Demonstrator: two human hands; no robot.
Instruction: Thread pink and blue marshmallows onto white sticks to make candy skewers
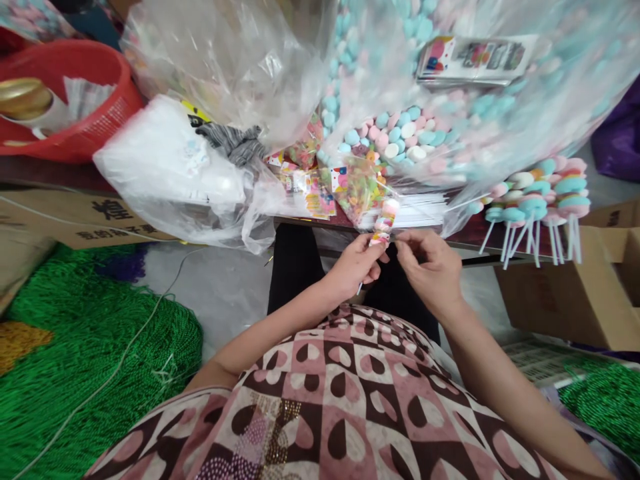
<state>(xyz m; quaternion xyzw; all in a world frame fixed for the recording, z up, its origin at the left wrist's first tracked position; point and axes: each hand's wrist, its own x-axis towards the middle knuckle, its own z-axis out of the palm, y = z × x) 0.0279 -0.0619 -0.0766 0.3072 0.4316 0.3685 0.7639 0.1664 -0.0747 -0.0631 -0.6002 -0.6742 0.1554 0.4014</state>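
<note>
Two hands, one candy skewer (pixel 387 217)
Left hand (pixel 356 268) grips it low, by the table (pixel 480 253) edge; right hand (pixel 431 270) pinches alongside, contents unclear. Steady the stick (pixel 359 288); press lightly to avoid squashing.

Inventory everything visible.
Skewer: one, pastel, left hand
Other skewers: several, pastel, right table edge
Marshmallows: many, pastel, clear bag
Sticks: many, white, near table edge
Candy: many, multicoloured, beside sticks
Wrappers: several, multicoloured, beside candy
Packet stack: one, multicoloured, upper right
Basket: one, red, upper left
White bag: one, beside basket
Cloth: one, grey, beside white bag
Cord piles: two, mostly green, both sides
Boxes: several, brown, below table
Left hand: one, holding skewer
Right hand: one, beside skewer
</note>
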